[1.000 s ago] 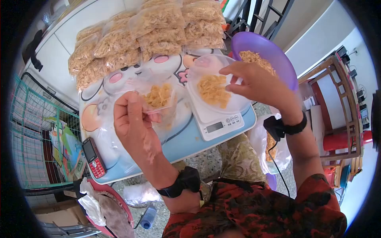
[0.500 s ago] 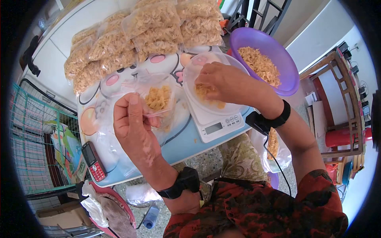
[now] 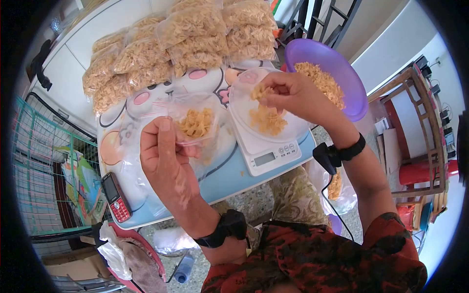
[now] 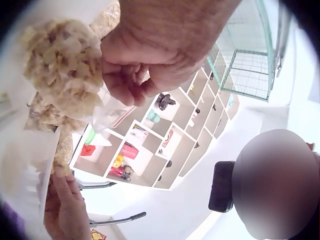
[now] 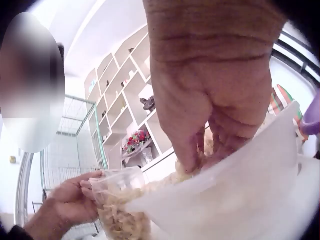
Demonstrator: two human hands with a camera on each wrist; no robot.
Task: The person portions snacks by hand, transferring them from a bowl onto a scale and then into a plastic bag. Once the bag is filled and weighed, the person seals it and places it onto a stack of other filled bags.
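In the head view the left hand [image 3: 168, 158] pinches the edge of an open clear bag [image 3: 196, 123] that has yellowish dried flakes inside. The right hand [image 3: 298, 95] pinches a small clump of flakes [image 3: 261, 92] above a translucent bowl [image 3: 293, 126]. More flakes [image 3: 267, 121] lie in that bowl, which stands on a white kitchen scale [image 3: 274, 157]. In the right wrist view the right hand [image 5: 212, 95] has its fingers down around flakes behind the bowl's pale rim [image 5: 235, 185]. The left wrist view shows the left hand [image 4: 160, 50] gripping the bag [image 4: 65, 65].
Filled bags [image 3: 190, 34] are stacked along the table's back. A purple basin [image 3: 354, 93] of flakes stands right of the scale. A red and black phone [image 3: 116, 198] lies at the table's left front corner, beside a green wire cage [image 3: 49, 166].
The right hand went down into the bowl and has come up with a clump of flakes between its fingers. The left hand keeps its hold on the bag, nearly still.
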